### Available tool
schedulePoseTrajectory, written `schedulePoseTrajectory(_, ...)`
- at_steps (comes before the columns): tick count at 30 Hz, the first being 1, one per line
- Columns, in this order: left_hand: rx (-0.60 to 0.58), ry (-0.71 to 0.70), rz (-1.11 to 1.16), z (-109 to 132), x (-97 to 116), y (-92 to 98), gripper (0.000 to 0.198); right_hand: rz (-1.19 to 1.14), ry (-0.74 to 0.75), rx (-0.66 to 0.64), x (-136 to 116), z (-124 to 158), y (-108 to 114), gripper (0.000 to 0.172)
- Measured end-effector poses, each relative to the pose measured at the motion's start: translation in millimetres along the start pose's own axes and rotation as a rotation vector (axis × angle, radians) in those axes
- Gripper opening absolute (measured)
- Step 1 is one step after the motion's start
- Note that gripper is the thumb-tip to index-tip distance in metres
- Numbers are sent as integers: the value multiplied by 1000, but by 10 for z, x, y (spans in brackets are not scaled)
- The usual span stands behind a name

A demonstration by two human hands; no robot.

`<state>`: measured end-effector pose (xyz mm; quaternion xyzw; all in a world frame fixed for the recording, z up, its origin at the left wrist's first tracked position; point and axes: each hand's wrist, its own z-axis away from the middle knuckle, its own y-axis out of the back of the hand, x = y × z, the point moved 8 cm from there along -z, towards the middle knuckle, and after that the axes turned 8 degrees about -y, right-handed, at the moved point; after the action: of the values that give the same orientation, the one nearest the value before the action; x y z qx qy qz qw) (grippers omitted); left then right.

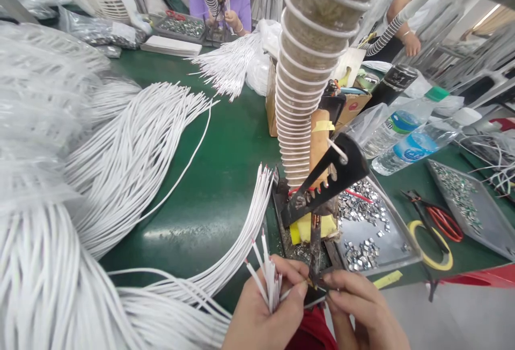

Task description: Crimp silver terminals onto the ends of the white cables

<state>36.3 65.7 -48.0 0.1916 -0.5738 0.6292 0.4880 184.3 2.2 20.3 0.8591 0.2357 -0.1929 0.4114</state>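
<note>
My left hand (277, 312) is closed around several white wires (265, 264), whose stripped reddish ends stick up out of the fist. Its thumb and forefinger pinch close to the tip of a soldering iron (315, 243), which points down from a black notched bracket (333, 178). Just right of the tip, the fingertips of my right hand (362, 307) are pressed together; whatever they hold is too small to make out. Beside the iron, a metal tray (392, 243) holds many small shiny metal pieces (362, 256). A sheaf of white wires (249, 216) lies left of the stand.
Large white wire bundles (132, 162) cover the left of the green table (189, 189). A ribbed extraction hose (309, 60) rises behind the iron. At right are bottles (414, 146), red-handled pliers (442, 221), a tape roll (446, 259) and another tray (491, 226). A co-worker (241, 4) sits opposite.
</note>
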Motion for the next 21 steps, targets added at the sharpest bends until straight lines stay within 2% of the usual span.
schedulePoseTrajectory(5, 53, -5, 52, 26, 51, -22, 20, 69, -114, 45, -102, -19, 18, 19)
schedulePoseTrajectory(10, -52, -43, -62, 36, 38, 15, 13, 118, -61, 53, -167, -59, -11, 16)
schedulePoseTrajectory(13, -70, -75, -124, 33, 31, 47, 12, 118, -11, 83, -201, -56, -36, 15)
schedulePoseTrajectory(17, -23, -81, -102, 55, -6, 31, 15, 31, -121, 39, -107, -94, -55, 16)
schedulePoseTrajectory(21, 34, -85, -46, 106, -91, 17, 17, -136, -31, 10, -113, -167, 11, 7)
